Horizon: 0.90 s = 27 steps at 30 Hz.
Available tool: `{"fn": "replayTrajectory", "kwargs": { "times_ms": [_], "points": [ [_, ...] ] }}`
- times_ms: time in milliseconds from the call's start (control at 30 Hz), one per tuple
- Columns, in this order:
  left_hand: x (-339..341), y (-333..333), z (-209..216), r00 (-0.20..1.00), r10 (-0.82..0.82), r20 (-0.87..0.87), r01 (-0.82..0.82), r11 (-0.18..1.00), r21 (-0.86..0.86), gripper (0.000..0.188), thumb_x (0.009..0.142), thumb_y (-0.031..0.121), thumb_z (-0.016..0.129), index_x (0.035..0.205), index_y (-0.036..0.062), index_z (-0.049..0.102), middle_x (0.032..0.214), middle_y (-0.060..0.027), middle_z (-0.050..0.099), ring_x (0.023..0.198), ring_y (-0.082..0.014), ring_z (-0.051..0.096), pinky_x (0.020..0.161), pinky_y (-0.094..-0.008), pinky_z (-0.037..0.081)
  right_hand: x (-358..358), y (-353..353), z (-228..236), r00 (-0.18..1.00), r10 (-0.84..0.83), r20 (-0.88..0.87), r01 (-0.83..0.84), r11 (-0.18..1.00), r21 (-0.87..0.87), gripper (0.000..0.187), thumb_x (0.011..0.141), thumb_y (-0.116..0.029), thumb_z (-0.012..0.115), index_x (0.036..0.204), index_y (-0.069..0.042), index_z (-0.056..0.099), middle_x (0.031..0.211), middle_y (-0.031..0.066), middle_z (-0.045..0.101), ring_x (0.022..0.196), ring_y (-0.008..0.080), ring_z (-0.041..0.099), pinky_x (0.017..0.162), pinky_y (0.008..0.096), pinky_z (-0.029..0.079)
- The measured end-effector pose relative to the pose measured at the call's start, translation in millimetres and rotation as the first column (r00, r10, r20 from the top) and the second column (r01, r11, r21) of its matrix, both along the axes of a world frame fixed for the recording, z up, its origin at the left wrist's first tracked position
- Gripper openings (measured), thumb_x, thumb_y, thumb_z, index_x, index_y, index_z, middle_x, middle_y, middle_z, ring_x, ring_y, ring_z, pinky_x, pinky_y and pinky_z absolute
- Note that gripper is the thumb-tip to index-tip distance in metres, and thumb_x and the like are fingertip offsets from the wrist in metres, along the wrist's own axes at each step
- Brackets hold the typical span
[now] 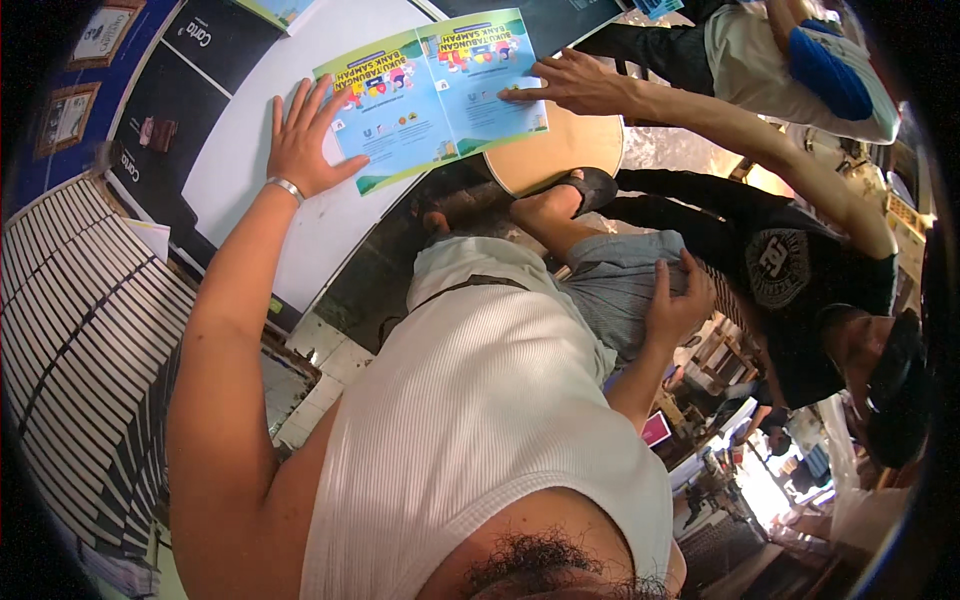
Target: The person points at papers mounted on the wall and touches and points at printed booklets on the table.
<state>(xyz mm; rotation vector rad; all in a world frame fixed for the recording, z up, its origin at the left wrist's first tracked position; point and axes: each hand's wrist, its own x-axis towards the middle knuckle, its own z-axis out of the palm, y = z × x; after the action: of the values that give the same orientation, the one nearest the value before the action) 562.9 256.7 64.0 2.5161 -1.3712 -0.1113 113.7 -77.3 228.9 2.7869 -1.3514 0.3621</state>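
A blue, green and yellow printed sheet (400,125) lies at the table's edge, with two matching panels split by a white line down the middle. Its print faces away from me. My left hand (312,145) is flat with fingers spread, its fingertips and thumb on the sheet's left edge. Another person's hand (565,82) reaches in from the right and touches the right panel. My right hand (680,305) rests at the knee of my grey striped shorts (625,275), fingers stretched out and holding nothing visible.
The white-and-black table (250,160) bears a small brown object (157,133) and part of another printed sheet (278,10). A round tan stool (575,140) stands below the sheet. People in dark clothes and in light clothes are close on the right. Black-and-white striped fabric (90,330) is at left.
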Motion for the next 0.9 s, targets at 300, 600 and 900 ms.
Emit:
{"fn": "replayTrajectory", "kwargs": {
  "times_ms": [300,600,900],
  "points": [
    [-2.1,1.8,7.0,0.998,0.017,-0.061,-0.013,0.998,0.066,0.107,0.072,0.057,0.087,0.163,0.0244,0.043,0.175,-0.0093,0.029,0.164,-0.0344,0.017,0.130,-0.0629,0.002,5.7,5.0,4.2,1.000,-0.011,0.026,0.012,0.999,-0.036,0.043,0.083,-0.034,0.085,0.118,-0.010,0.077,0.103,0.0112,0.075,0.107,0.0352,0.066,0.096,0.0475,0.050],
    [-3.1,-1.1,12.8,0.997,0.030,-0.070,-0.024,0.995,0.095,0.110,0.070,0.057,0.088,0.164,0.0235,0.040,0.175,-0.0104,0.028,0.164,-0.0348,0.015,0.130,-0.0632,0.001,8.7,7.8,6.0,0.990,-0.138,0.026,0.137,0.990,0.033,0.048,0.081,-0.035,0.086,0.124,-0.016,0.077,0.109,0.0079,0.075,0.118,0.0344,0.061,0.104,0.0496,0.046],
    [-1.9,-3.9,12.6,0.998,0.022,-0.052,-0.018,0.996,0.084,0.110,0.070,0.055,0.088,0.164,0.0240,0.040,0.175,-0.0098,0.028,0.164,-0.0352,0.016,0.130,-0.0641,0.001,8.7,2.5,5.2,0.987,-0.162,-0.001,0.161,0.983,0.084,0.049,0.082,-0.034,0.085,0.125,-0.014,0.076,0.110,0.0066,0.075,0.121,0.0328,0.061,0.106,0.0490,0.045]
  ]
}}
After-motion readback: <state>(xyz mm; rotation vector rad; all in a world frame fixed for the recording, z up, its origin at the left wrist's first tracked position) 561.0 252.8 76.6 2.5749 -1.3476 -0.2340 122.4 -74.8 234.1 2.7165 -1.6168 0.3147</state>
